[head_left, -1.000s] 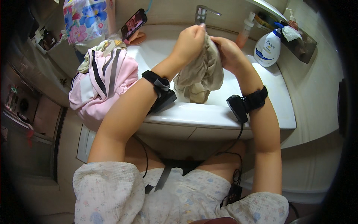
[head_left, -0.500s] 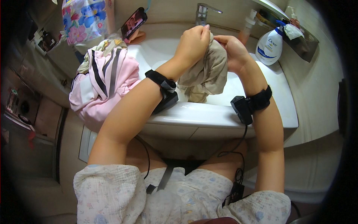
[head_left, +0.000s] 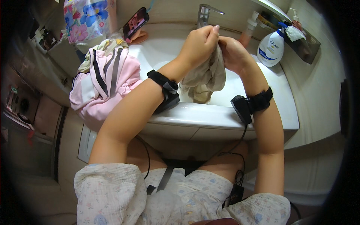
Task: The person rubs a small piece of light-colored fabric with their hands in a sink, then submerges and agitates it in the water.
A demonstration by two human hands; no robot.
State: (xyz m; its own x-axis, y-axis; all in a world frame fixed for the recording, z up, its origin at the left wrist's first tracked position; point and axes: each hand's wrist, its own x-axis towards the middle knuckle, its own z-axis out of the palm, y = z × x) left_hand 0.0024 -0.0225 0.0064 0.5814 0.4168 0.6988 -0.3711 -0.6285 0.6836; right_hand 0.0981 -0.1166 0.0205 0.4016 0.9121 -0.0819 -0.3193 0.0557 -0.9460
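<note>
A wet-looking beige piece of cloth (head_left: 207, 73) hangs bunched over the white washbasin (head_left: 210, 115), its lower end down inside the bowl. My left hand (head_left: 200, 43) is closed in a fist around the top of it. Facing it from the other side, my right hand (head_left: 235, 54) has its fingers curled in on the same upper part, the fingertips partly hidden by the cloth. Both hands nearly meet in front of the chrome faucet (head_left: 203, 17). What kind of garment the cloth is cannot be made out.
Pink clothing with black and grey stripes (head_left: 108, 82) is heaped on the basin's left rim. Behind it are a phone on a stand (head_left: 135, 23) and a flowered package (head_left: 88, 18). A white pump bottle (head_left: 270, 48) stands at the right, below a shelf (head_left: 305, 48).
Both hands have drawn closer together, the left moving slightly right over the cloth's top. The hanging cloth has become narrower between them.
</note>
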